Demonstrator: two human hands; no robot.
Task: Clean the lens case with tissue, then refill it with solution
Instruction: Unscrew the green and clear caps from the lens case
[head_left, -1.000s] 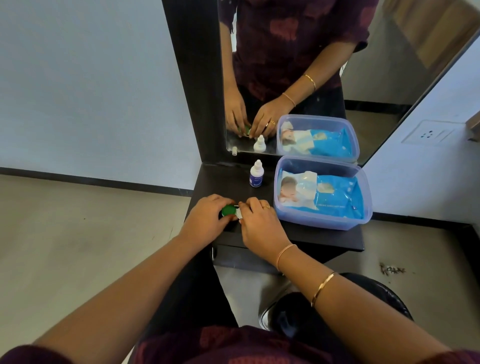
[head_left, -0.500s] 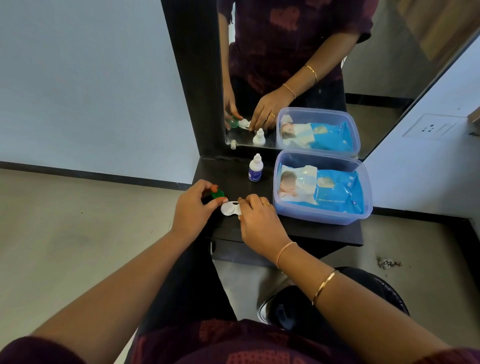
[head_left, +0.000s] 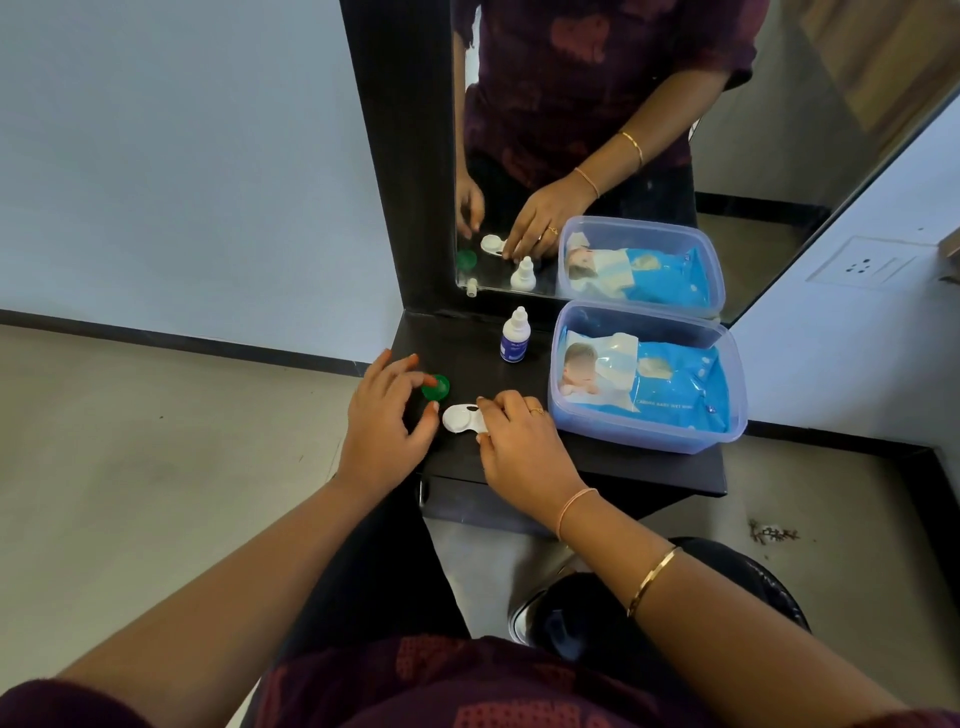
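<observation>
The white lens case (head_left: 460, 417) lies on the black shelf (head_left: 613, 467) with its left well uncovered. My right hand (head_left: 524, 447) grips the case's right half, fingers curled over it. The green cap (head_left: 436, 387) sits on the shelf just left of the case. My left hand (head_left: 384, 421) hovers over the cap with fingers spread, one fingertip at the cap's edge. A small white solution bottle (head_left: 514, 339) with a blue label stands upright behind the case. A blue pack of wet wipes (head_left: 670, 382) lies in a clear plastic box (head_left: 644, 436) on the right.
A mirror (head_left: 597, 130) in a dark frame rises at the back of the shelf and repeats the hands, bottle and box. The shelf is narrow, and its front edge is close to my hands. A black stool (head_left: 727, 587) stands below on the right.
My left hand unscrewed the green cap from the case, carried it left and set it on the shelf, then loosened its pinch. My right hand kept hold of the case.
</observation>
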